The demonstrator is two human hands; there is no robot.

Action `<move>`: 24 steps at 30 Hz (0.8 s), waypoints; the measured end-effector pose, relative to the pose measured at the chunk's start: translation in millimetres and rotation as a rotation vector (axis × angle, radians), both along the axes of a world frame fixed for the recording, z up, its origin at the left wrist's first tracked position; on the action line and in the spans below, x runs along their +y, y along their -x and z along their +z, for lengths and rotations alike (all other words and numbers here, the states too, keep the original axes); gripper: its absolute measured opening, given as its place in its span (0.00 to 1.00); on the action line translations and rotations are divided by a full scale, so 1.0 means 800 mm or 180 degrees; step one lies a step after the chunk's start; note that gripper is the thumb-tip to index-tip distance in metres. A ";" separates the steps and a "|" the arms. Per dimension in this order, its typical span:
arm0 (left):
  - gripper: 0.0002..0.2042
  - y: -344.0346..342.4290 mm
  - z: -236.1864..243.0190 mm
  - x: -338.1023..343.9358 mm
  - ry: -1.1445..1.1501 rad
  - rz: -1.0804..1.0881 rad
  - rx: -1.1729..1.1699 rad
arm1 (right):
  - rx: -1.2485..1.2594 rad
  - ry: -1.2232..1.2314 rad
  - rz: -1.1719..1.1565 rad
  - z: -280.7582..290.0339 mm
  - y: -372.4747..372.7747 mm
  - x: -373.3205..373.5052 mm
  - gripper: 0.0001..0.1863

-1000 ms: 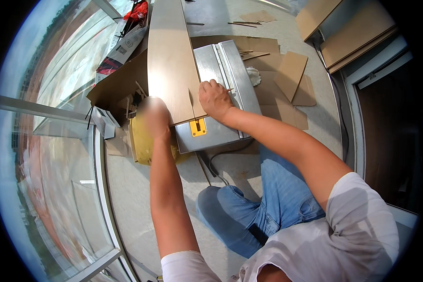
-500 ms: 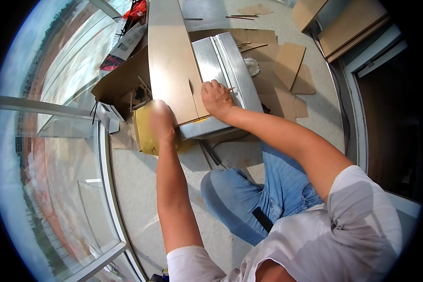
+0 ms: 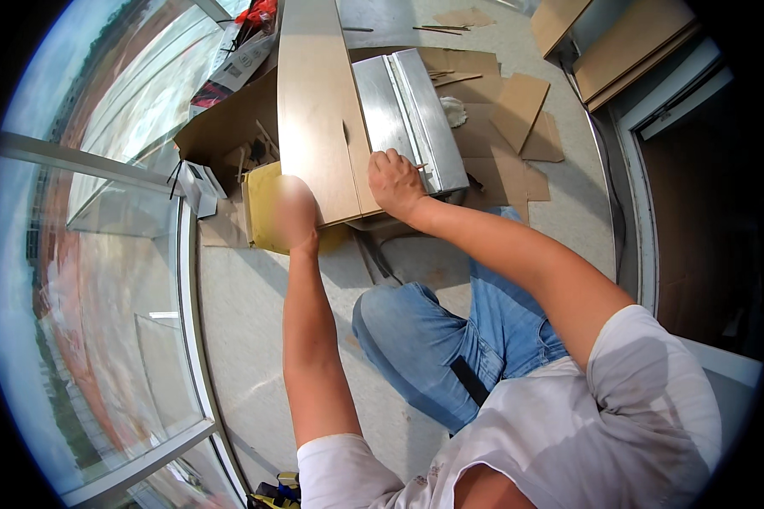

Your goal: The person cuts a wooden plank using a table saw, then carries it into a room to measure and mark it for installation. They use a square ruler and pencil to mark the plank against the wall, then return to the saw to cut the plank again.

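Note:
A long pale wooden board [image 3: 316, 114] lies lengthwise across the silver table saw [image 3: 386, 102], with a narrow dark slit near its right side. My left hand [image 3: 295, 212] is at the board's near left corner, above a yellow container [image 3: 263, 216]; blur hides its fingers. My right hand [image 3: 396, 187] is closed at the board's near right edge, with a thin pencil-like stick [image 3: 418, 166] poking out from the fingers. The saw's near part is mostly hidden under the board and my hand.
Cardboard [image 3: 535, 182] and offcut panels [image 3: 518, 110] lie around the saw. Boards [image 3: 624, 59] lean at upper right beside a dark doorway [image 3: 696, 220]. A glazed frame [image 3: 195, 322] runs along my left; boxes [image 3: 229, 72] lie at upper left. My bent knee [image 3: 382, 322] is below the saw.
The board and both hands have shifted toward me relative to the saw, covering the yellow insert that showed earlier. The whole view has shifted slightly.

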State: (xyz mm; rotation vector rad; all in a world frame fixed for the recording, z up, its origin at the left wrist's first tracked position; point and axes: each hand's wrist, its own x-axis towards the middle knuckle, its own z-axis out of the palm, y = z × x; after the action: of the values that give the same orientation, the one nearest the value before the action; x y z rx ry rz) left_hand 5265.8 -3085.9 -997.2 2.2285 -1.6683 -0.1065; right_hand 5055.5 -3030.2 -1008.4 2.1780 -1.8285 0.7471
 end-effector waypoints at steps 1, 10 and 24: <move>0.33 -0.015 0.000 0.007 0.0169 -0.0188 0.0309 | -0.0035 0.0080 0.0046 0.007 -0.011 0.006 0.09; 0.21 -0.077 -0.046 0.019 0.1122 -0.1122 -0.0744 | -0.0107 0.0181 0.0047 0.003 -0.047 0.042 0.09; 0.11 -0.110 -0.069 0.089 0.1355 -0.1335 -0.0849 | -0.0093 0.0208 0.0014 -0.002 -0.064 0.120 0.12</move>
State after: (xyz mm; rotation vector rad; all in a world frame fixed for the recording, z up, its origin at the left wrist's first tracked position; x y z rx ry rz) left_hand 5353.6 -3014.9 -1052.1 1.6142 -2.0488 0.4207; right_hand 5106.6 -2934.4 -1010.2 2.1422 -1.7874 0.8318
